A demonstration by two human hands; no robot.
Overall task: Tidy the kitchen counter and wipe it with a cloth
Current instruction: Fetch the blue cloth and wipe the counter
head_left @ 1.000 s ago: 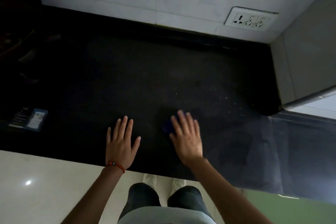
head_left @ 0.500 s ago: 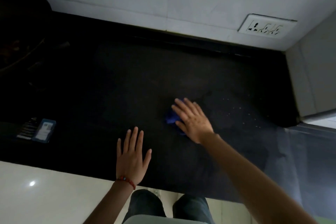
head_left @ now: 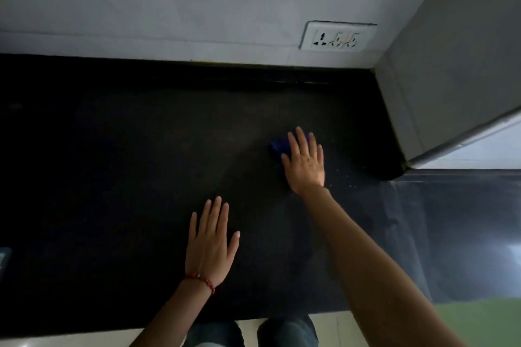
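Note:
A dark black counter fills the middle of the head view. My right hand lies flat, fingers spread, pressing down on a small blue cloth in the counter's right half; only the cloth's left edge shows past my fingers. My left hand rests palm down on the bare counter nearer the front edge, fingers apart, with a red bead bracelet at the wrist. It holds nothing.
A white tiled wall with a socket plate runs along the back. A grey side wall closes the counter at the right. Pale crumbs dot the surface right of my right hand. A small card lies at the far left.
My right hand has slid the blue cloth away from the front edge and to the right across the counter. My left hand stays flat near the front.

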